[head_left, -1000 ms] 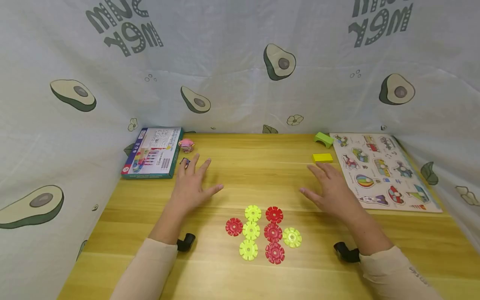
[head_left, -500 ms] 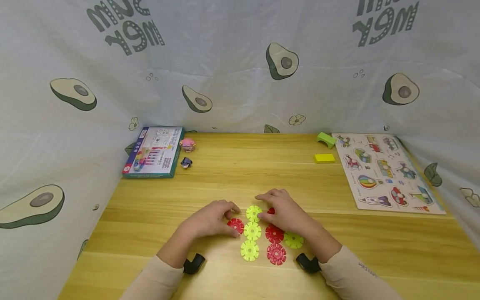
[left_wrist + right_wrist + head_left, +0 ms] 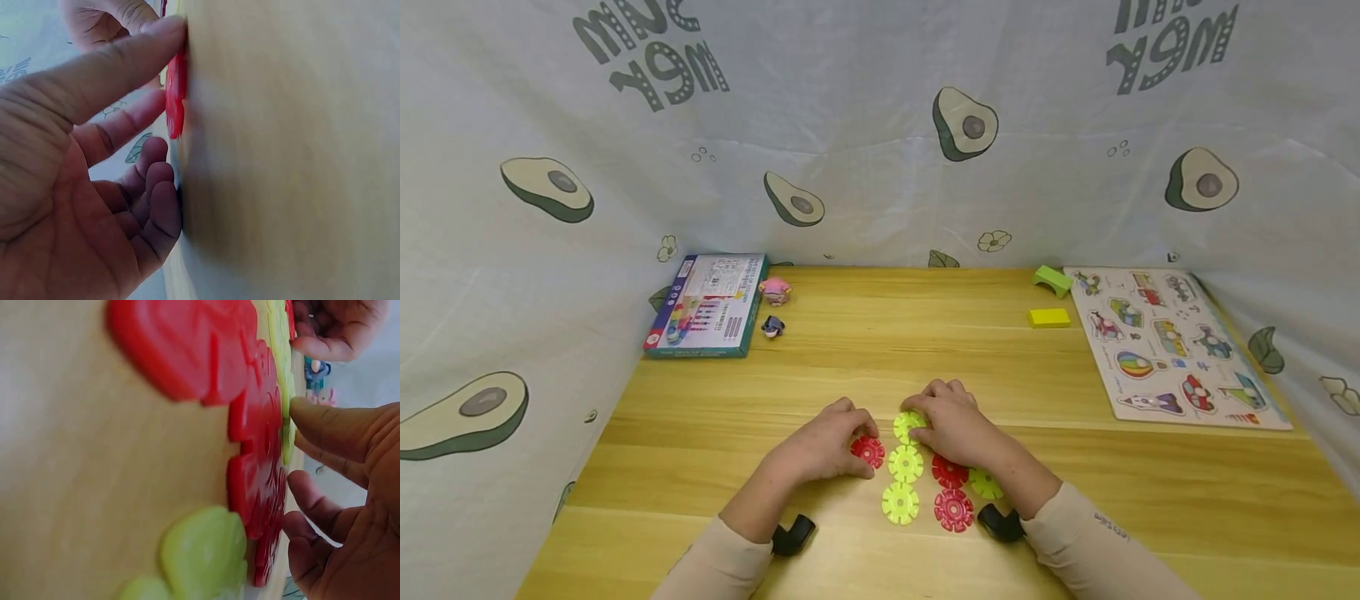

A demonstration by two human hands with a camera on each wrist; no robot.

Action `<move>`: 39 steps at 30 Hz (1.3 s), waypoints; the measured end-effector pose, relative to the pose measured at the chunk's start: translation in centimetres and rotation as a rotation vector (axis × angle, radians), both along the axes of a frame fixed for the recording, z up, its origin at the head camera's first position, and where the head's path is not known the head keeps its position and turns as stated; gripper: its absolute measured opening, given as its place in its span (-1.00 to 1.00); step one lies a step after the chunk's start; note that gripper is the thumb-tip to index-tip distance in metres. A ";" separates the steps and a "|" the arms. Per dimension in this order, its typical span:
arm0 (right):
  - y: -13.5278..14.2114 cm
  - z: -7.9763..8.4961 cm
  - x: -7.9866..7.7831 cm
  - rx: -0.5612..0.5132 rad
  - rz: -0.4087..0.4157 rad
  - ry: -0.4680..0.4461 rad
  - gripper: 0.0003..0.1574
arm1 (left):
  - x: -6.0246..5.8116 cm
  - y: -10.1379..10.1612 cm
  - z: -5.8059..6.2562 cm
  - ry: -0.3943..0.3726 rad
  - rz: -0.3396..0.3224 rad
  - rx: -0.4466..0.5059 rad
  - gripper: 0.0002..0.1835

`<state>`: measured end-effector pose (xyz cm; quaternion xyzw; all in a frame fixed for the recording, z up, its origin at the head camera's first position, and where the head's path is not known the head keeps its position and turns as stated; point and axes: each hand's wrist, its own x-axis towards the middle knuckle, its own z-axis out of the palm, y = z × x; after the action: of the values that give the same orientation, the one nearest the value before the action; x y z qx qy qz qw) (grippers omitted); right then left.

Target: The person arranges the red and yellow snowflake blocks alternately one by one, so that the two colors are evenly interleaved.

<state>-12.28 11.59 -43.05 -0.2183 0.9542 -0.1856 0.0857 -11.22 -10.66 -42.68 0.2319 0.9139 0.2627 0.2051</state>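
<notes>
Several notched discs point(image 3: 898, 458) lie on the desk point(image 3: 880, 358); the grip of the left hand point(image 3: 820, 446), thumb and forefinger, is clamped on the leftmost red disc point(image 3: 868, 445), just beside the yellow column point(image 3: 892, 498); the grip of the right hand point(image 3: 953, 425) is clamped on the far yellow disc point(image 3: 906, 427) of that column, the hand partly covering the red column point(image 3: 947, 502); beyond, a box point(image 3: 707, 308) at left, a puzzle board point(image 3: 1161, 375) at right
</notes>
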 end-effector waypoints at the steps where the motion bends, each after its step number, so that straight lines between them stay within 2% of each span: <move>1: -0.1 0.0 0.0 -0.006 -0.004 -0.001 -0.65 | 0.0 0.0 0.0 0.001 0.008 0.005 -0.56; 4: -0.3 0.1 -0.2 -0.017 -0.007 -0.011 -0.70 | -0.2 -0.1 -0.1 0.004 0.014 0.012 -0.57; 11: -0.1 0.5 -0.3 0.007 0.014 -0.076 -0.61 | -0.6 -0.5 -0.4 -0.003 0.004 0.082 -0.62; 16: 0.0 0.5 -0.6 -0.014 0.013 -0.111 -0.64 | -1.3 -0.8 -0.3 -0.030 0.038 0.156 -0.73; 19: 0.2 0.5 -1.0 -0.085 0.013 -0.169 -0.64 | -2.1 -1.2 -0.2 -0.036 0.078 0.182 -0.76; 21: 0.2 0.6 -1.3 -0.155 0.008 -0.223 -0.67 | -2.9 -1.6 -0.2 -0.036 0.122 0.200 -0.75; 24: 0.2 0.9 -1.8 -0.241 -0.008 -0.270 -0.73 | -4.5 -2.4 -0.5 -0.040 0.223 0.235 -0.72; 31: -1.1 1.3 -3.7 -0.366 -0.112 -0.264 -0.79 | -8.1 -4.1 -1.4 0.001 0.479 0.274 -0.68; 36: -2.9 1.0 -5.6 -0.460 -0.186 -0.288 -0.74 | -9.4 -4.9 -1.9 0.009 0.593 0.297 -0.63; 39: -4.2 0.6 -6.7 -0.521 -0.229 -0.311 -0.72 | -9.6 -4.9 -2.1 0.036 0.628 0.299 -0.60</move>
<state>-19.01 7.35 -42.45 -0.0932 0.8685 -0.4630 0.1504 -20.86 -15.57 -44.81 -0.0286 0.8955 0.4399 0.0615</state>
